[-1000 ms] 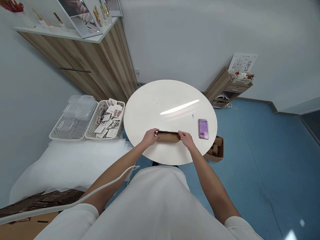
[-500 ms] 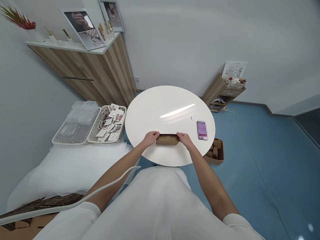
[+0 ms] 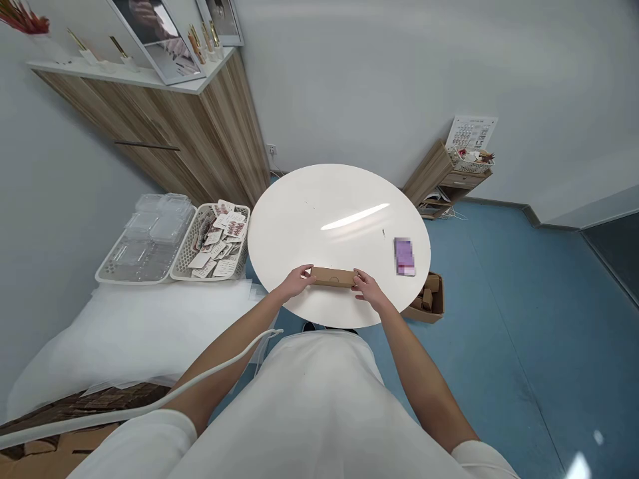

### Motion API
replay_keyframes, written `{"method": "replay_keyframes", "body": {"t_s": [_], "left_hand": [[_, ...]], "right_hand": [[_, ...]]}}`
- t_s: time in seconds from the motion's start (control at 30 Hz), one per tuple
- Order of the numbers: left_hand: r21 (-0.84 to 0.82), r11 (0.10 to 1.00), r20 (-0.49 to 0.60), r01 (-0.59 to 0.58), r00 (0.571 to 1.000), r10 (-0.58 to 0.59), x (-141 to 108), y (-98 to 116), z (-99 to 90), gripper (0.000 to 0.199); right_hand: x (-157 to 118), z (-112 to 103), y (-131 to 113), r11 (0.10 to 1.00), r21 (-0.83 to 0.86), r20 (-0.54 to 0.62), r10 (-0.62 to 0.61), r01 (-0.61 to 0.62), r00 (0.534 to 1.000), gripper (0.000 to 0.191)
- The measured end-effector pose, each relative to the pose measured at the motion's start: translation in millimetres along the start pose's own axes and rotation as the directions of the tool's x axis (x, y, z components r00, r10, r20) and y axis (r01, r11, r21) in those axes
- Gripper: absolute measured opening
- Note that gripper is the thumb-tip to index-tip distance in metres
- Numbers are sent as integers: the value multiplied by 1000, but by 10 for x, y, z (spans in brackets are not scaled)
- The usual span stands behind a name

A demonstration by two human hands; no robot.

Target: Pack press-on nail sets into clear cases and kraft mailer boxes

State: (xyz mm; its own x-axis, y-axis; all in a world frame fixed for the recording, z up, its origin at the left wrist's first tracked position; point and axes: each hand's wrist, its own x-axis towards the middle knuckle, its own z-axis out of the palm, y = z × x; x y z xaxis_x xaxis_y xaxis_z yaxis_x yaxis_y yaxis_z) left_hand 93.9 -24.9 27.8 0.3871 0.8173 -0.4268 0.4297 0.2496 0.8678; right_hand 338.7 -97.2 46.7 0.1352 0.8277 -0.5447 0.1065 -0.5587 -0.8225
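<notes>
A long, narrow brown cardboard box (image 3: 333,277) is held between my two hands over the near part of the round white table (image 3: 319,206). Its upper face looks closed, with a small curved notch on the near side. At the box's left end, my left hand (image 3: 296,280) grips with thumb and fingers. My right hand (image 3: 368,289) is closed on the right end, fingers curled around the corner. Right of the hands lies a purple phone (image 3: 404,256), its screen blurred out. A tiny dark item (image 3: 383,232) rests above the phone.
Left of the table, a white basket (image 3: 180,269) holds many printed cards, beside another basket (image 3: 134,282) of clear plastic boxes. An open carton (image 3: 425,315) with small brown boxes stands on the floor at right. A white cable (image 3: 200,379) crosses my left arm.
The box's open top has been folded shut, and its flat face now shows. My fingers have shifted from the upper edge to around the ends. The view has moved slightly.
</notes>
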Motion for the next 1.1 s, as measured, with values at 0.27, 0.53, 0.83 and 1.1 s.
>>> {"method": "replay_keyframes", "body": {"t_s": [0.27,0.53,0.83,1.1], "left_hand": [[-186,972,-22,-142,990,141,-275,-357,289,49],[-175,983,-75,-54,996,42,-269,-516,618,58],[192,981,31,5,999,-11,-78,-372,691,59],[206,977,86,-61,995,44,46,-272,731,73]], "right_hand": [[-311,229,419,982,50,-93,-177,182,980,59],[-423,315,717,989,82,-218,-105,125,970,82],[-421,155,829,995,76,-270,-37,60,962,76],[-410,88,924,995,95,-390,60,-25,919,69]]}}
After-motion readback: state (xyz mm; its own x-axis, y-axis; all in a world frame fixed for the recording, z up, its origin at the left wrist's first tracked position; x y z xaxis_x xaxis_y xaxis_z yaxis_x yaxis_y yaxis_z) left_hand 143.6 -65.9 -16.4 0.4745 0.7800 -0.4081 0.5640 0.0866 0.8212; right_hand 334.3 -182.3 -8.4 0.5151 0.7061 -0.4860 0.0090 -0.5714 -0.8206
